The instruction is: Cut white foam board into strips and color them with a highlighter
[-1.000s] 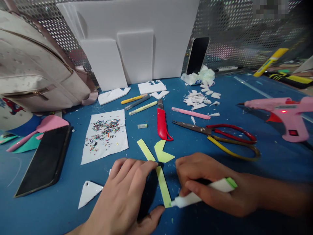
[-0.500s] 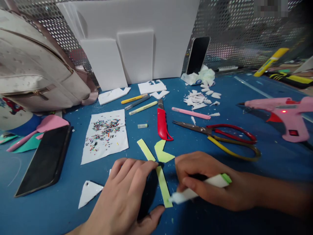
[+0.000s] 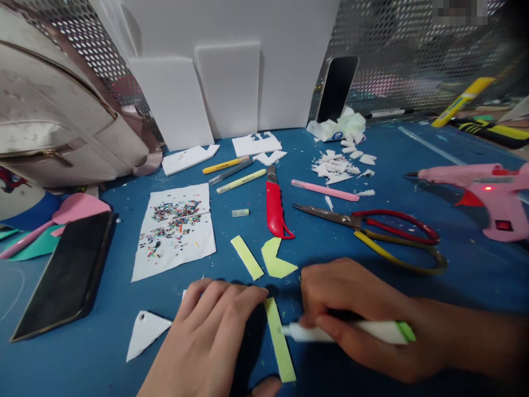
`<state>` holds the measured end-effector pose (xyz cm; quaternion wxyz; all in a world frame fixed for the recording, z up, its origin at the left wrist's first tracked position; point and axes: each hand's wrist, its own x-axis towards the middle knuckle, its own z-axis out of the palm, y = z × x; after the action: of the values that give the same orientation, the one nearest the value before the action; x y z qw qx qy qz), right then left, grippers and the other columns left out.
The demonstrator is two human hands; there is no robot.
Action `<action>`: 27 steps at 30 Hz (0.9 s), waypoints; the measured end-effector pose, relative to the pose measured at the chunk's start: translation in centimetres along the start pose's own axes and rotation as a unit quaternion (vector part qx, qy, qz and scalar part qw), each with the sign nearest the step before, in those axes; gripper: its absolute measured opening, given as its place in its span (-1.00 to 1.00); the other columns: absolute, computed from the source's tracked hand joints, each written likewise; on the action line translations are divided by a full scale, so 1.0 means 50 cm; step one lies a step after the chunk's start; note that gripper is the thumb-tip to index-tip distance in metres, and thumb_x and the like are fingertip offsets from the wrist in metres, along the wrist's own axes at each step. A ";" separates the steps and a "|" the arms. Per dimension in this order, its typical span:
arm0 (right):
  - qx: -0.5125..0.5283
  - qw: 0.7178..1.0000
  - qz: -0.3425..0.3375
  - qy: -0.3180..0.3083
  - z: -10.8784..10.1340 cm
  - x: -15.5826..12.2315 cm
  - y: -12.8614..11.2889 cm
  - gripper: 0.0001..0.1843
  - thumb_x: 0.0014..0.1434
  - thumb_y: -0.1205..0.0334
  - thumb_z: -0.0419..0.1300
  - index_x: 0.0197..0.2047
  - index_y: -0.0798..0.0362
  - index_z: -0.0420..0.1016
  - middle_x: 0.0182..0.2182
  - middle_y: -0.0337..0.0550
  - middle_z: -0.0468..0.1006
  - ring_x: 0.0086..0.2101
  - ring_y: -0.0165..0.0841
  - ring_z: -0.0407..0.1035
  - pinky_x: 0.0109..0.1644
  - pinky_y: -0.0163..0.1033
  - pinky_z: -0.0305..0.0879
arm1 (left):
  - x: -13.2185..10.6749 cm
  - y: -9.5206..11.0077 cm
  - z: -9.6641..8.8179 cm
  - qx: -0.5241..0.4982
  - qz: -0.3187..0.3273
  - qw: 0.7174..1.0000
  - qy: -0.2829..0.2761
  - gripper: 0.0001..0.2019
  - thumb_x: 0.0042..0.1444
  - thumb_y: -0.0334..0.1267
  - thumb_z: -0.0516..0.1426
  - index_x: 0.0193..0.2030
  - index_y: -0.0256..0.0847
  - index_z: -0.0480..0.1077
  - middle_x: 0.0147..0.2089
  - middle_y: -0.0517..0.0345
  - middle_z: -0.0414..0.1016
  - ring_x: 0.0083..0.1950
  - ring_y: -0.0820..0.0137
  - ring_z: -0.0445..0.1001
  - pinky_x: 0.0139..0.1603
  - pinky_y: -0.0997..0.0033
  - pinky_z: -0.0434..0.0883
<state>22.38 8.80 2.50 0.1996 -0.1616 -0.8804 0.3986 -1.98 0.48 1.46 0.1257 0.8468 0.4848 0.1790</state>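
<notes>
A narrow light-green strip (image 3: 281,347) lies on the blue tabletop in front of me. My left hand (image 3: 215,331) pins its far end with the index fingertip, the thumb close to its near end and the fingers arched. In my right hand (image 3: 359,314) is a white marker with a green end (image 3: 384,332), held almost level, its tip on the strip's right edge around the middle. Just beyond are a second green strip (image 3: 247,257) and an angular green piece (image 3: 278,259). A white triangular piece with a hole (image 3: 146,333) rests left of my left hand.
A red utility knife (image 3: 274,207), scissors (image 3: 363,220), several pens and a small cap (image 3: 240,213) lie beyond my hands. At right is a pink glue gun (image 3: 479,193), its light lit. Left are a paper with colourful bits (image 3: 177,264), a phone (image 3: 66,275) and a backpack (image 3: 70,121).
The marker tip has gone from the strip's near end up to about its middle. My left hand and the strip appear slightly lower in view, and the camera has shifted a little.
</notes>
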 end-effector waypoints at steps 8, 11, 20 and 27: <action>-0.001 1.000 0.000 -0.021 -0.005 0.008 -0.007 -0.83 0.27 0.37 0.01 -0.32 0.09 0.38 -0.47 -0.17 0.48 -0.42 -0.38 0.35 -0.30 -0.26 0.22 | 0.000 -0.001 -0.001 -0.014 0.004 1.000 -0.006 -0.37 0.12 -0.06 0.30 0.23 -0.11 0.12 0.01 0.13 0.52 0.00 0.18 0.42 0.12 0.16 0.12; 0.013 0.999 -0.016 -0.028 -0.005 0.008 -0.005 -0.81 0.27 0.37 -0.01 -0.33 0.10 0.40 -0.49 -0.17 0.46 -0.44 -0.38 0.34 -0.31 -0.26 0.22 | -0.001 -0.002 0.001 -0.016 0.006 1.000 -0.006 -0.36 0.13 -0.04 0.29 0.24 -0.11 0.12 0.04 0.11 0.51 0.01 0.17 0.41 0.14 0.15 0.10; 0.009 0.999 0.027 -0.014 -0.006 0.004 -0.006 -0.79 0.30 0.37 -0.04 -0.34 0.06 0.34 -0.47 -0.18 0.46 -0.44 -0.39 0.32 -0.32 -0.26 0.22 | 0.000 -0.002 -0.002 -0.019 0.001 1.000 -0.008 -0.33 0.07 -0.09 0.34 0.23 -0.10 0.12 0.02 0.14 0.51 -0.01 0.19 0.43 0.12 0.16 0.15; 0.021 1.000 0.011 -0.013 -0.004 0.001 -0.007 -0.80 0.28 0.41 -0.05 -0.34 0.05 0.33 -0.48 -0.18 0.46 -0.43 -0.36 0.37 -0.30 -0.26 0.22 | 0.000 -0.001 -0.001 -0.014 0.000 1.000 -0.007 -0.34 0.07 -0.13 0.34 0.22 -0.11 0.12 0.00 0.12 0.52 -0.02 0.18 0.44 0.10 0.13 0.18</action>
<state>22.40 8.73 2.90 0.1870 -0.1623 -0.8725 0.4212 -2.03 0.51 1.52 0.1414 0.8460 0.4815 0.1800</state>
